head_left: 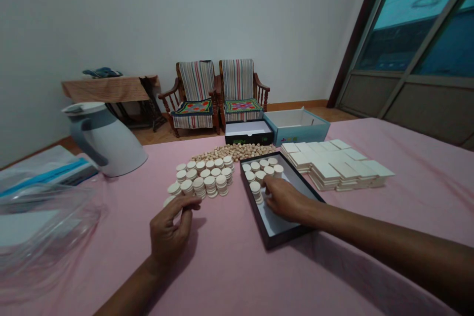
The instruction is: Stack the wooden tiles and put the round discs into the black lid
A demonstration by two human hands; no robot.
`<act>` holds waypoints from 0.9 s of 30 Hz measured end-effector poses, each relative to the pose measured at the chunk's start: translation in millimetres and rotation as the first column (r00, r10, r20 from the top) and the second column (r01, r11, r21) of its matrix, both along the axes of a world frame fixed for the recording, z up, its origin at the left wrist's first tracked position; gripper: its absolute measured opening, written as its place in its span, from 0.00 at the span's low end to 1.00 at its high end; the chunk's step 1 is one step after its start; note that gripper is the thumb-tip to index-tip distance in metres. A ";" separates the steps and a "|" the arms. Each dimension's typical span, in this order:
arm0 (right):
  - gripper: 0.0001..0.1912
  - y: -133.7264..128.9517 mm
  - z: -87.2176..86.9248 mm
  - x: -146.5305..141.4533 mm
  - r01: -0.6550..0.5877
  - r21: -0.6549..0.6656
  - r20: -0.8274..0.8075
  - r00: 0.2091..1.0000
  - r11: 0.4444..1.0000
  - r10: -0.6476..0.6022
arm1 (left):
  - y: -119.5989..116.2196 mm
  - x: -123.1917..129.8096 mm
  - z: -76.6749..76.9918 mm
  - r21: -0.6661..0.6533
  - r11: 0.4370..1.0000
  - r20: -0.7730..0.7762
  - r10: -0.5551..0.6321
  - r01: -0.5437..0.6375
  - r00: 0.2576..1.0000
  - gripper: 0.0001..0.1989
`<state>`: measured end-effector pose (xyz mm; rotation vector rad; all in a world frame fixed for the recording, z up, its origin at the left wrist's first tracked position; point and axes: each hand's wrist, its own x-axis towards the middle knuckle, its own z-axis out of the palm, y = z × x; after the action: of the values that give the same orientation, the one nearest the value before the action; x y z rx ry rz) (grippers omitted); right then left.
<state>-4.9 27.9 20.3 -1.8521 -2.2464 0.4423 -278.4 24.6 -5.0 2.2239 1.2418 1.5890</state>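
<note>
My left hand (172,229) is at the near edge of several stacks of pale round discs (210,185) on the pink cloth. Its fingers are bent, with a gap between thumb and forefinger, and no disc shows in it. My right hand (283,198) reaches into a shallow black tray (272,241) with a white inside. Its fingers are curled closed right beside a stack of discs (255,188); anything in them is hidden. More disc stacks (269,170) stand at the tray's far end.
Small wooden pieces (237,150) are heaped behind the discs. Stacks of square white tiles (333,165) stand right of the tray. A black box (249,134) and a blue box (305,133) sit at the far edge. At left are a jug (111,145) and clear plastic packaging (48,237).
</note>
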 end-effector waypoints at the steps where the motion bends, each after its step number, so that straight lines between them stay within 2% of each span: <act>1: 0.14 -3.3 4.3 2.5 -0.014 -0.022 0.022 1.000 1.000 0.015 | 0.1 -0.1 -0.1 0.004 1.000 -0.003 0.002 -0.002 1.000 0.12; 4: 0.15 -7.8 9.9 8.3 -0.099 -0.124 0.026 0.994 0.987 0.103 | 0.6 0.0 -0.3 0.010 1.000 -0.012 0.018 -0.018 1.000 0.12; 9: 0.21 0.9 -2.1 10.9 -0.155 -0.177 -0.003 0.988 0.972 0.157 | 0.4 0.8 0.0 -0.003 1.000 -0.008 0.018 -0.018 1.000 0.11; 12: 0.24 6.2 -8.8 9.6 -0.168 -0.137 -0.036 0.986 0.976 0.164 | -0.1 2.1 1.3 -0.009 1.000 -0.008 0.028 -0.028 1.000 0.11; 16: 0.19 7.5 -7.8 10.0 -0.175 -0.089 -0.058 0.984 0.980 0.171 | -0.7 3.7 3.3 -0.009 1.000 -0.002 0.025 -0.025 1.000 0.10; 19: 0.16 9.1 -3.5 14.5 -0.083 -0.017 0.023 0.996 0.996 0.083 | -0.3 2.9 2.5 -0.015 1.000 0.002 0.015 -0.015 1.000 0.11; 22: 0.17 14.7 -1.0 19.1 0.000 0.064 0.146 0.989 0.998 -0.009 | 0.4 1.0 0.0 -0.022 1.000 -0.003 0.012 -0.012 1.000 0.11; 27: 0.17 23.9 2.1 20.2 -0.049 0.070 0.148 0.988 0.996 0.038 | 1.1 -0.8 -1.7 -0.014 1.000 -0.013 0.008 -0.008 1.000 0.12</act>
<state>15.3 51.7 22.4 -1.8579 -2.3672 0.2332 -279.1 25.7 -6.6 2.2272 1.2630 1.5664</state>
